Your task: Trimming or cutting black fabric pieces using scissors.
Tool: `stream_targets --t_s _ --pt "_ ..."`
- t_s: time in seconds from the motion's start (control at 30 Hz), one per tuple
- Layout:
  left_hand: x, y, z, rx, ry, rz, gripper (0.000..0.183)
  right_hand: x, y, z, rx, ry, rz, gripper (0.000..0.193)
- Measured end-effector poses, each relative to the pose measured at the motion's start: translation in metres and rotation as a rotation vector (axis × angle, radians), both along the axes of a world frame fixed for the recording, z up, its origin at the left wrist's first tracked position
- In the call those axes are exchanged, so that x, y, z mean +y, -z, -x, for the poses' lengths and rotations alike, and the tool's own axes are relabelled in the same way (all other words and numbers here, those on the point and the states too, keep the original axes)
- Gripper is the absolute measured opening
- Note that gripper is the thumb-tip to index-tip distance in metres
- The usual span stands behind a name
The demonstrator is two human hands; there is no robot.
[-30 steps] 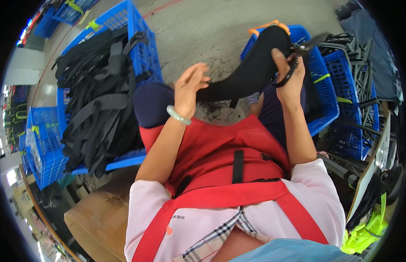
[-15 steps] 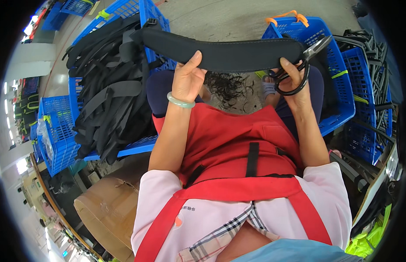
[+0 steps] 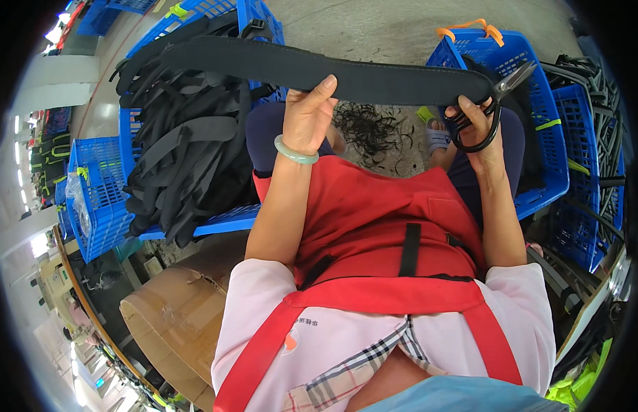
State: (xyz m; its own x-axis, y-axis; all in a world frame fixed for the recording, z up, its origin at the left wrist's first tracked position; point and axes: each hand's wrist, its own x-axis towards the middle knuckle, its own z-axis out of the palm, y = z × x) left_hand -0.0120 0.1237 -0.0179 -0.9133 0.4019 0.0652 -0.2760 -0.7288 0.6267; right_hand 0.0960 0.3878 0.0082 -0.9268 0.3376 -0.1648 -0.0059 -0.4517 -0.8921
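A long black padded strap (image 3: 408,84) with stitched edges stretches across in front of me, its left part reaching over a heap of similar straps (image 3: 185,165). My left hand (image 3: 308,120), with a pale green bangle at the wrist, pinches its lower edge near the middle, thumb on top. My right hand (image 3: 482,130) grips the rounded right end between thumb and fingers. The same hand carries scissors (image 3: 514,79) with black looped handles, their blades pointing up and right past the strap end. Fingers behind the strap are hidden.
The heaped straps lie in a blue crate (image 3: 226,224) at the left. Another blue crate (image 3: 549,180) with an orange tie stands right of my knee; beyond it are crates of dark strips (image 3: 597,110). Black offcuts (image 3: 370,134) litter the floor between my feet. A cardboard box (image 3: 175,309) sits lower left.
The strap has shifted a little left through my left hand's hold, more of it now stretching over the heap. Both hands keep their grip; the whole view has moved slightly.
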Motion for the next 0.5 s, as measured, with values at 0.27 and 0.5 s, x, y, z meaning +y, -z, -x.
stream_targets --t_s 0.27,0.5 --pt "0.013 -0.019 -0.004 -0.036 -0.104 0.042 0.020 -0.062 0.002 0.003 -0.059 -0.027 0.155 0.018" --pt "0.013 -0.023 -0.019 -0.051 -0.085 0.021 0.025 -0.098 -0.002 0.010 -0.095 -0.056 0.208 0.018"
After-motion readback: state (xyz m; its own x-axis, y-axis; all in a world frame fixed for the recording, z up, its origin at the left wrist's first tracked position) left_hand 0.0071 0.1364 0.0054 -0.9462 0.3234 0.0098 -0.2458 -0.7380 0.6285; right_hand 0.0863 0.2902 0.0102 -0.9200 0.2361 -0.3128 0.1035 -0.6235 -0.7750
